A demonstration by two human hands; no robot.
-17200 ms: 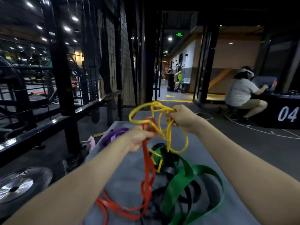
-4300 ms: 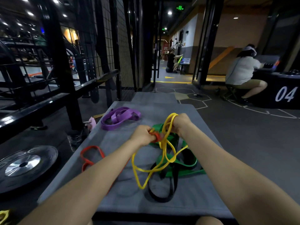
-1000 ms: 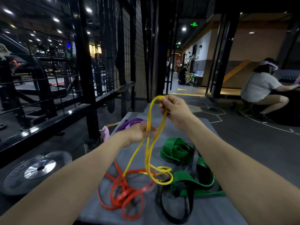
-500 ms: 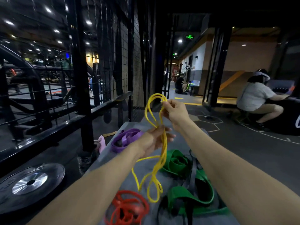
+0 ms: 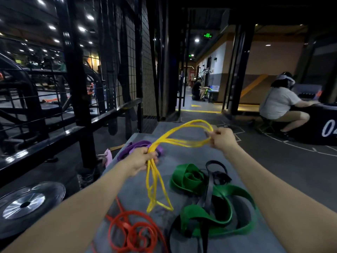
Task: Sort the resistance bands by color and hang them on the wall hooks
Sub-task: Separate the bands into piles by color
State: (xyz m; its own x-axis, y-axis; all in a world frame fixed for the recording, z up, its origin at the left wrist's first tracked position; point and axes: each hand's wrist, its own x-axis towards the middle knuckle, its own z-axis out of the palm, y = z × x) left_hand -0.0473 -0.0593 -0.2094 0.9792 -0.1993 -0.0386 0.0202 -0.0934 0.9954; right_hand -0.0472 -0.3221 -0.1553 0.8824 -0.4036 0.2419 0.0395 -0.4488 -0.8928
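My left hand (image 5: 141,160) grips the gathered yellow bands (image 5: 156,187) near their middle; their lower loops hang down to the grey bench (image 5: 138,190). My right hand (image 5: 221,138) pinches the upper loops and holds them stretched out to the right. On the bench lie red bands (image 5: 133,232) at the near left, green bands (image 5: 215,210) at the right tangled with black bands (image 5: 209,190), and purple bands (image 5: 138,146) at the far left, partly behind my left hand.
A black steel rack and wire mesh panel (image 5: 127,70) rise at the left. A weight plate (image 5: 25,205) lies on the floor at lower left. One person (image 5: 280,105) sits at the right by a black block marked 04; another crouches far down the corridor.
The yellow bands came free of the red ones and off the bench. My left hand closed round them and my right hand pulled their upper loops out to the right.
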